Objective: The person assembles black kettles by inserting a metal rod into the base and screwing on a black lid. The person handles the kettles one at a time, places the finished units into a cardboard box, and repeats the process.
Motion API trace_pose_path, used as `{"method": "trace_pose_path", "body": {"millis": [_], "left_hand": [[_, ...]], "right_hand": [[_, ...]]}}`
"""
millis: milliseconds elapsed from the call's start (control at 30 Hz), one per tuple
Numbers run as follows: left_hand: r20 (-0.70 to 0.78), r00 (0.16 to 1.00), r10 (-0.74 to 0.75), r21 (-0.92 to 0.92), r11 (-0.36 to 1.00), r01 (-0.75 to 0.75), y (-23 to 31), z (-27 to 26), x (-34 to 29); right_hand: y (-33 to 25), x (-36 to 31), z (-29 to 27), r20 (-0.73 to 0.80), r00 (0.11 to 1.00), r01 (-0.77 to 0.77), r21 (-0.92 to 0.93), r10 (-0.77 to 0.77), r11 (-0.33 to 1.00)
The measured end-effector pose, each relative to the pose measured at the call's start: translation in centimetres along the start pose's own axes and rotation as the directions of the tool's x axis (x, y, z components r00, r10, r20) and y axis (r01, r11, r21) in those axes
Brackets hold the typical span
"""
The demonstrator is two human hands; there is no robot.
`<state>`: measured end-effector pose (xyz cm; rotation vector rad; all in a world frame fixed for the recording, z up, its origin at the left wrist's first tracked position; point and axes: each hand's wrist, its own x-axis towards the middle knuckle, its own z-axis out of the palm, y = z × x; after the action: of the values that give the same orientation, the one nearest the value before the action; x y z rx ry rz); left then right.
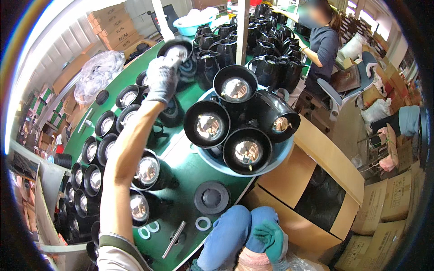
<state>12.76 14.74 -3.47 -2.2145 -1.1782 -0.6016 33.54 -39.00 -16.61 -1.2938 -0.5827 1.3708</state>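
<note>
My left hand (162,81), in a grey-white knit glove, reaches to the far left of the table. Its fingers are closed at the mouth of a black jug (168,47) with a shiny silver inside; motion blurs this spot. My right hand (272,241), in a green-coated glove, rests over my lap, fingers loosely apart and holding nothing. Between my arms, a blue basin (212,159) holds several black jugs (247,151) with mirror-like insides. Upright black jugs (147,169) stand near my left forearm, with smaller black cup-shaped parts (96,179) in rows beyond it.
On the green table (181,185) lie a round black part (212,197), white rings (203,223) and a metal rod (174,239). An open carton (289,198) stands right of the basin. More jugs (271,67) crowd the far end, where another person (323,45) works.
</note>
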Motion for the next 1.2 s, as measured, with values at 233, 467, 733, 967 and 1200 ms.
{"method": "trace_pose_path", "body": {"millis": [233, 467, 733, 967, 1200], "left_hand": [[0.061, 0.989, 0.132, -0.216, 0.970, -0.116, 0.2, -24.6, -5.9], [0.274, 0.786, 0.554, -0.384, 0.813, -0.438, 5.8, -40.1, -19.1], [0.205, 0.965, 0.163, -0.589, 0.808, -0.012, 8.8, -39.7, -36.0], [0.300, 0.880, -0.368, -0.828, 0.357, 0.431, 14.4, -34.5, -48.0], [0.602, 0.698, -0.387, -0.763, -0.021, 0.646, 13.5, -24.7, -60.0]], "right_hand": [[-5.2, -1.2, 2.3, 0.243, 0.824, 0.564, -0.425, -0.511, 0.708], [-16.1, -1.5, 12.0, 0.688, 0.231, 0.857, -0.478, -0.688, -0.190], [-10.6, -8.6, 7.0, 0.623, 0.545, 0.833, -0.327, -0.562, 0.446], [-7.3, -11.4, 8.6, 0.247, 0.969, 0.004, -0.133, 0.029, 0.991], [-3.4, -3.8, 9.9, 0.525, 0.843, 0.000, -0.218, 0.117, 0.976]]}}
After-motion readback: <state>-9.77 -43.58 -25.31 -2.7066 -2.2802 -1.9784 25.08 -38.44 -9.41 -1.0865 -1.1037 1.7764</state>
